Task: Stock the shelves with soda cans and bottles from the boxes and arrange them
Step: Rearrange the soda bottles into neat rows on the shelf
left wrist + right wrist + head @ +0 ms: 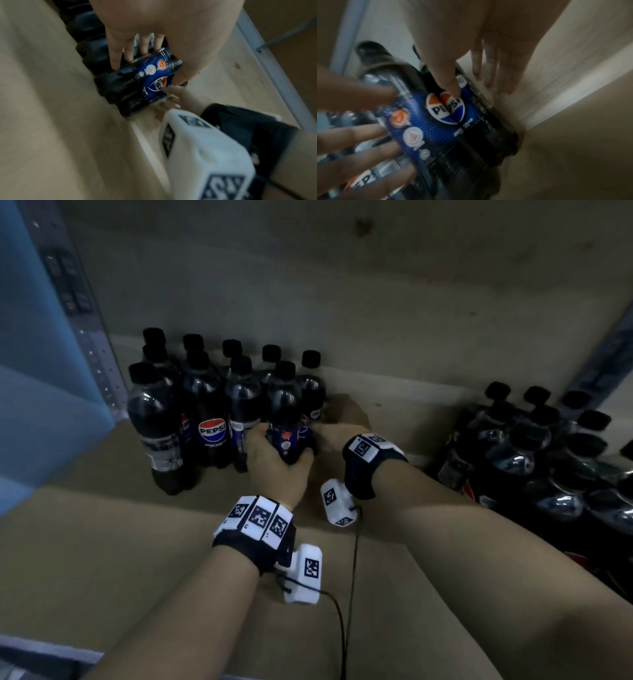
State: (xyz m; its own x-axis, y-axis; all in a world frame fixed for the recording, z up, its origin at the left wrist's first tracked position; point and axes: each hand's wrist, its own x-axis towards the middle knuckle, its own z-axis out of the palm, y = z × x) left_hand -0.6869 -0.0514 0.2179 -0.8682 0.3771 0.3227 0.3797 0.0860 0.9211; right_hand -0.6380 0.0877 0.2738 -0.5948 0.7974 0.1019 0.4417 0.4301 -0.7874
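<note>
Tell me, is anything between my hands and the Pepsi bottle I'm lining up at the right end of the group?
Nothing visible. Your left hand already grips that front bottle, and your right hand touches the bottle behind it with straight fingers. Bare shelf lies to their right.

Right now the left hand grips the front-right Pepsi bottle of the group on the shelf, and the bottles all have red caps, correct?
Not quite: the caps are black, not red, as the head view shows. The rest holds: the left hand grips the front-right Pepsi bottle of the group on the shelf.
</note>
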